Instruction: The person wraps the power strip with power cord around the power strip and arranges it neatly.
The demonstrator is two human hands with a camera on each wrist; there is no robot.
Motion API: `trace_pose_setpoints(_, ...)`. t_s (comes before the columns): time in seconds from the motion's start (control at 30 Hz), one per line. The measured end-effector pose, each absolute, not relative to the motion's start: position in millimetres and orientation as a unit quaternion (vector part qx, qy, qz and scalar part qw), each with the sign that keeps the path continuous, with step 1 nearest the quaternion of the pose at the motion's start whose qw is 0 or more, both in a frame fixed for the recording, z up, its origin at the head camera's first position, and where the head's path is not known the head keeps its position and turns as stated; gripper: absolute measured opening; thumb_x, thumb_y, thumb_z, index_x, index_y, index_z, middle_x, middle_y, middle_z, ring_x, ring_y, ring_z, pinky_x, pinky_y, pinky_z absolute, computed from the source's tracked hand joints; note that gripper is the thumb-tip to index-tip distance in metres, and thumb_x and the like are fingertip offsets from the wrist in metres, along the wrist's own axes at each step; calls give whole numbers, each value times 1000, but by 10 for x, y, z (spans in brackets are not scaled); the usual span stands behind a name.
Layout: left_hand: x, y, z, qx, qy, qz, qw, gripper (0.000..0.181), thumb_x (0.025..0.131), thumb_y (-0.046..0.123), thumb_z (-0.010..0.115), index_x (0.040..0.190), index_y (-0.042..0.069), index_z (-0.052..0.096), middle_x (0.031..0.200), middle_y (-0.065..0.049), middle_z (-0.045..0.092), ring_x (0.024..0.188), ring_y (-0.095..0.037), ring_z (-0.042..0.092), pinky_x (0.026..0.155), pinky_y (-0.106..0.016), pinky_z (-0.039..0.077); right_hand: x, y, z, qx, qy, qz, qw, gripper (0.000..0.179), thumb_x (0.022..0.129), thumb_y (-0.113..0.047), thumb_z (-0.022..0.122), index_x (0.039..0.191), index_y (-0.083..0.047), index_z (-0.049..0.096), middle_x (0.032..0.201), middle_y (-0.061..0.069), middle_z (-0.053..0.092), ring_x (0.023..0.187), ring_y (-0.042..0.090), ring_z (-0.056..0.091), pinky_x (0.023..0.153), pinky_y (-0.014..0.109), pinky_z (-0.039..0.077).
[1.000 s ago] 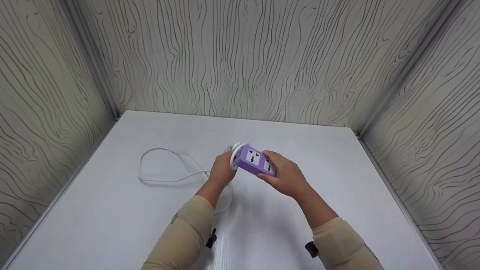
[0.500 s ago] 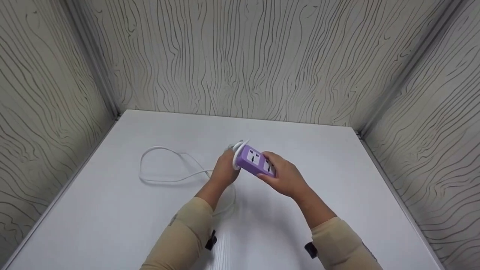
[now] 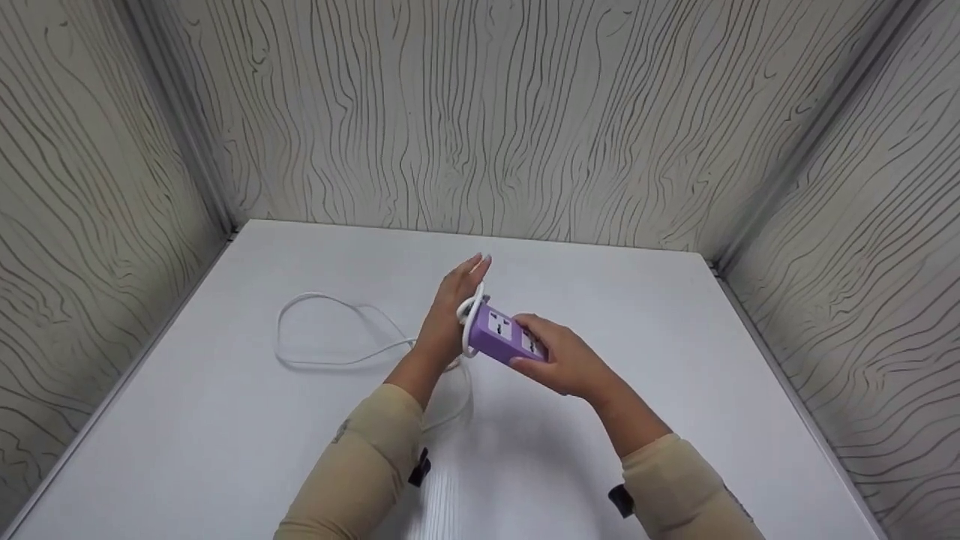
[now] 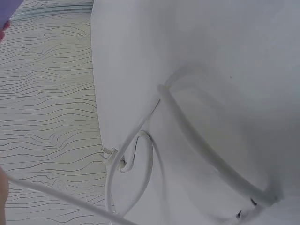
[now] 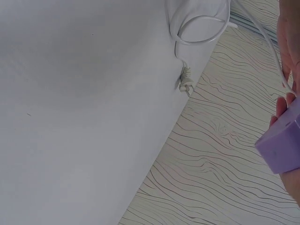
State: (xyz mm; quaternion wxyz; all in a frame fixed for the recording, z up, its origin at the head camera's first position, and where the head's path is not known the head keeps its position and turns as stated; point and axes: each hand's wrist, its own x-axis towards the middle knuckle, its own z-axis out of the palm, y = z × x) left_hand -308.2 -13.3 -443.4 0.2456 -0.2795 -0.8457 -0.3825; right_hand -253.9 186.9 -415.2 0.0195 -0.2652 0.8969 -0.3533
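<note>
A purple power strip (image 3: 491, 343) with white socket faces is held above the table, tilted, in my right hand (image 3: 568, 358); thumb and fingers grip its right end. White cord (image 3: 466, 346) loops around its left end. My left hand (image 3: 442, 322) stands beside that end, its fingers straight and pointing up and away, with the cord against its palm side. Whether the left thumb touches the cord is hidden. In the right wrist view the purple strip (image 5: 281, 140) shows at the right edge, and the cord's plug (image 5: 186, 83) lies on the table.
A wide loop of white cord (image 3: 315, 363) lies on the left of the white table (image 3: 187, 442). More cord (image 3: 459, 412) curves beneath the left wrist. Wood-patterned panels (image 3: 480, 127) enclose the table at the back and both sides.
My left hand's fingers have straightened upward from being curled at the cord. The power strip and my right hand have shifted slightly down and left.
</note>
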Motion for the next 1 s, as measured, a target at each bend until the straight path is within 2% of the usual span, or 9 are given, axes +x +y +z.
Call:
trace_pose_setpoints(0.1, -3105, -157, -4416, -291, -836, -371, 281, 48, 93, 10, 50, 138, 24, 39, 121, -1, 52, 112, -18, 48, 95, -32, 40, -2543, 1885, -4144, -286, 880, -376, 49, 55, 82, -42, 61, 131, -22, 44, 116, -5, 54, 100, 17, 50, 83, 37, 45)
trace_pose_setpoints(0.17, -3113, -176, -4405, -301, -833, -354, 300, 46, 91, 6, 50, 134, 23, 47, 103, 0, 57, 93, -15, 52, 85, -29, 45, -2544, 1894, -4141, -298, 870, -388, 68, 54, 82, -40, 61, 131, -23, 45, 117, -5, 53, 100, 17, 50, 83, 36, 44)
trace_pose_setpoints(0.27, -3118, -202, -4386, -314, -833, -323, 320, 43, 90, 5, 50, 130, 22, 52, 83, 1, 56, 72, -12, 48, 71, -25, 47, -2541, 1901, -4142, -309, 864, -389, 87, 54, 82, -40, 61, 131, -23, 46, 118, -5, 53, 101, 17, 50, 84, 36, 44)
trace_pose_setpoints(0.37, -3113, -219, -4364, -331, -831, -317, 315, 41, 90, 6, 50, 129, 21, 53, 72, 2, 51, 63, -11, 42, 63, -24, 45, -2543, 1903, -4148, -316, 862, -386, 96, 54, 82, -40, 61, 131, -21, 47, 117, -5, 54, 100, 16, 51, 84, 37, 43)
trace_pose_setpoints(0.5, -3111, -226, -4354, -339, -839, -318, 283, 40, 91, 8, 50, 129, 22, 53, 71, 2, 51, 61, -10, 42, 62, -24, 44, -2546, 1893, -4151, -319, 862, -376, 115, 55, 82, -41, 60, 131, -19, 47, 116, -5, 55, 99, 15, 51, 84, 38, 43)
trace_pose_setpoints(0.67, -3108, -235, -4345, -339, -854, -302, 256, 39, 92, 13, 51, 129, 26, 52, 76, 3, 58, 65, -10, 48, 68, -24, 47, -2540, 1873, -4128, -316, 866, -352, 161, 51, 83, -43, 58, 129, -22, 50, 110, -6, 57, 97, 15, 52, 83, 36, 44)
trace_pose_setpoints(0.83, -3108, -213, -4329, -375, -859, -270, 222, 36, 91, 17, 56, 127, 23, 55, 79, 2, 62, 67, -11, 52, 69, -26, 48, -2522, 1875, -4114, -323, 869, -314, 203, 52, 83, -45, 58, 126, -17, 53, 105, -6, 59, 92, 14, 53, 79, 35, 45)
trace_pose_setpoints(1.0, -3115, -176, -4323, -395, -870, -249, 156, 35, 93, 24, 52, 128, 23, 54, 92, 1, 66, 79, -13, 59, 77, -31, 47, -2519, 1891, -4100, -337, 875, -294, 183, 54, 80, -45, 61, 125, -16, 55, 107, -7, 60, 92, 12, 54, 81, 34, 45)
